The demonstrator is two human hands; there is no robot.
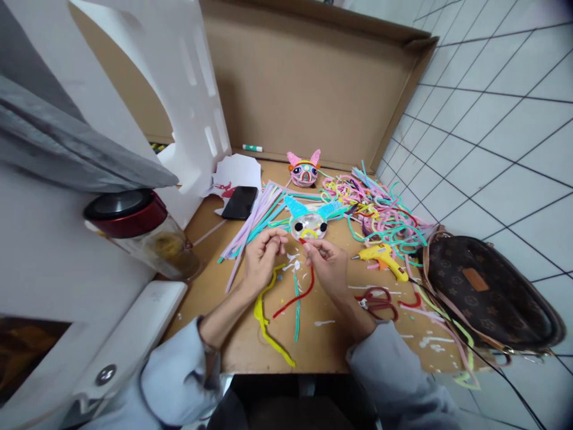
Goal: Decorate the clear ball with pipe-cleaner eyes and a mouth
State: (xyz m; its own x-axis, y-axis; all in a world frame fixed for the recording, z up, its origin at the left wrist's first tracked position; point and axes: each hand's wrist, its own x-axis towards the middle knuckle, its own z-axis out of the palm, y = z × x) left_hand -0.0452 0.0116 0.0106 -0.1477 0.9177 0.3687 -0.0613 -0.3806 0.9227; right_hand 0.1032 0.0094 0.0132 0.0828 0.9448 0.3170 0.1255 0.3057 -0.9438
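Observation:
My right hand (329,263) pinches a red pipe cleaner (308,289) near its upper end. The rest of it hangs down and curves left over the board. My left hand (266,257) is closed, its fingers curled together just left of the right hand; anything between its fingertips is too small to make out. Right behind both hands stands a clear animal head (308,223) with blue pipe-cleaner ears, black-and-white eyes and a yellow curved piece on its front. Below the hands lie yellow pipe cleaners (264,322) and a short teal pipe cleaner (297,316).
A finished-looking pink-eared head (304,170) stands farther back. Right are a tangled pipe-cleaner pile (385,215), yellow glue gun (384,260), scissors (380,303) and brown bag (487,289). Left are straight pipe cleaners (250,230), a phone (240,203) and a glass bottle (156,245).

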